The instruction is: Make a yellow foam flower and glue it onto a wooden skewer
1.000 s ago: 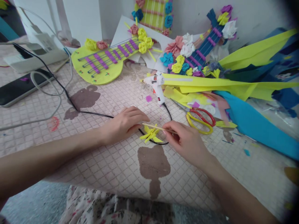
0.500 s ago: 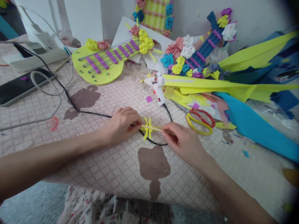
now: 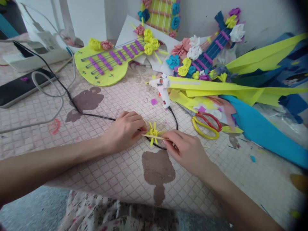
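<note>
A small yellow paper flower (image 3: 152, 130) with thin, spread petals lies between my hands, just above a black cable. The fingers of my left hand (image 3: 128, 130) are closed in a pinch at its left side, seemingly on one of its strips. Pinched in my right hand (image 3: 183, 144) is a thin wooden stick (image 3: 154, 137), which runs leftward across the lower part of the petals. Its tip ends close to my left fingertips. My curled fingers hide the rest of the stick.
Beyond my hands lies a white glue gun (image 3: 163, 88); its black cord loops under them. Red-and-yellow-handled scissors (image 3: 207, 125) are at the right. A yellow paper guitar (image 3: 103, 67), a phone (image 3: 21, 88), a power strip (image 3: 36, 54) and blue crepe paper (image 3: 262, 128) surround the work area.
The stick in my right hand has shifted slightly downward and left, now crossing lower over the flower. My left hand has stayed almost in place.
</note>
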A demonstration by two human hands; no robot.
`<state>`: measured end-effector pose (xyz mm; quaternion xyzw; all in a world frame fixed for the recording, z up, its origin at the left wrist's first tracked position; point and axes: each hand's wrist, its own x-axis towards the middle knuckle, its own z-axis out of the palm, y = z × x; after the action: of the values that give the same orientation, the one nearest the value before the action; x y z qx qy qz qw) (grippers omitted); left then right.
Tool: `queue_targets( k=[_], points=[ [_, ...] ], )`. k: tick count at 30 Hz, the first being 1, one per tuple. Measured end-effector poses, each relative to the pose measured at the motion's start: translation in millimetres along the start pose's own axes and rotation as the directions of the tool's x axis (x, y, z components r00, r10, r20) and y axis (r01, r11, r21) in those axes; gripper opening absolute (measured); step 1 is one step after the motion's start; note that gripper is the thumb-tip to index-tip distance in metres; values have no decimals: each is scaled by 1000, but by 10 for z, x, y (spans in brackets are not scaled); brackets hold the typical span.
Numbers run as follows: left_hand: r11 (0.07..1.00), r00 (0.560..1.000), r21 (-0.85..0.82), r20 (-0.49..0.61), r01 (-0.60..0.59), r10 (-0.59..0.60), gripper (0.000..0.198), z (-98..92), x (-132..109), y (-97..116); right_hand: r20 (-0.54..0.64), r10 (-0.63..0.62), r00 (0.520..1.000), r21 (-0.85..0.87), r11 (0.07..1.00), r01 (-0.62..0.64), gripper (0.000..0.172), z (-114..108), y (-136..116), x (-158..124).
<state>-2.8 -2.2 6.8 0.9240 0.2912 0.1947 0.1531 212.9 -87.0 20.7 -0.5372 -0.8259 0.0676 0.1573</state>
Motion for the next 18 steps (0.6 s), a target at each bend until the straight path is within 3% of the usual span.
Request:
queue_targets(
  k=[8, 18],
  points=[
    [1000, 999, -8, 41, -17, 17, 6, -34, 6, 9, 44, 0, 999, -20, 1000, 0, 20, 15, 20, -12],
    [990, 994, -112, 64, -85, 92, 34, -29, -12, -14, 48, -4, 999, -6, 1000, 5, 18, 6, -14, -8]
  ],
)
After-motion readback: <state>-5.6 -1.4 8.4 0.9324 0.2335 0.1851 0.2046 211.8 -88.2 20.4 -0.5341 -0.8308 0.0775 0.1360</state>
